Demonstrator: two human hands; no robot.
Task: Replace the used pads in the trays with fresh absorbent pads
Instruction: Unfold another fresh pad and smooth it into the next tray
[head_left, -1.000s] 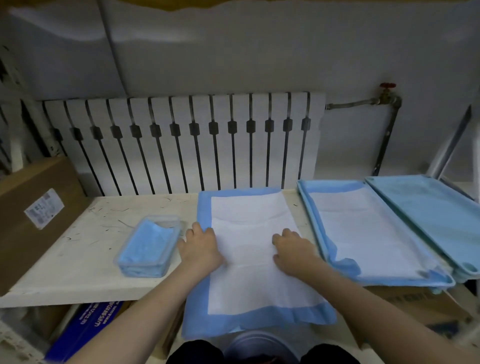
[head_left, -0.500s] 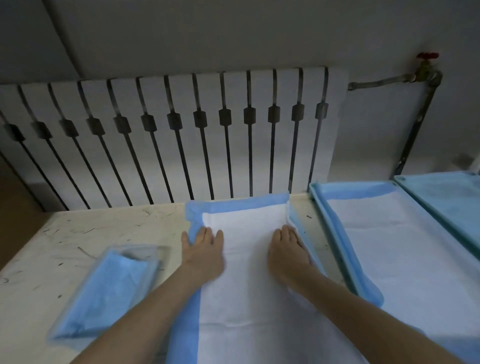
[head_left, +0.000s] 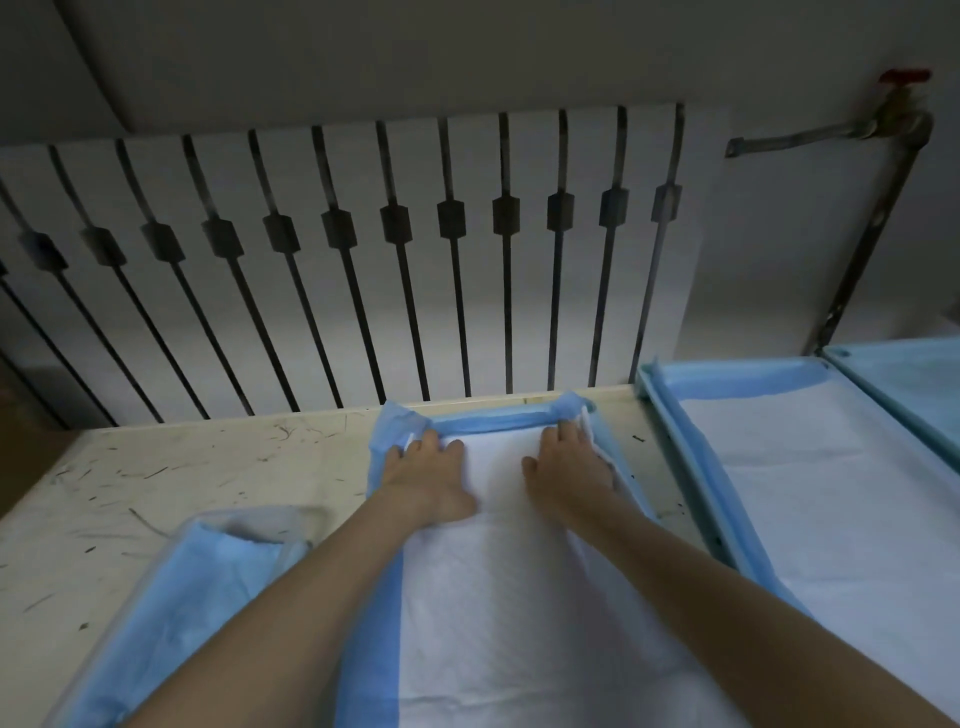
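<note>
A fresh absorbent pad (head_left: 498, 597), white with a blue border, lies in front of me on the table. Its far edge and both far corners stand up in a blue fold. My left hand (head_left: 426, 478) presses flat into the pad's far left corner, and my right hand (head_left: 569, 467) presses flat into the far right corner. Both hands have fairly straight fingers. To the right stands a blue tray (head_left: 675, 431) lined with another white pad (head_left: 831, 493). I cannot tell whether a tray sits under the pad I am pressing.
A clear plastic pack of folded blue pads (head_left: 208, 597) lies at my left on the scratched white table (head_left: 182, 467). A second blue tray (head_left: 904, 379) shows at the far right. A white radiator (head_left: 363, 260) and a pipe with a red valve (head_left: 904, 83) back the table.
Both hands have slid forward along the pad to its far corners. The far edge, flat before, now stands folded up. The view has moved closer.
</note>
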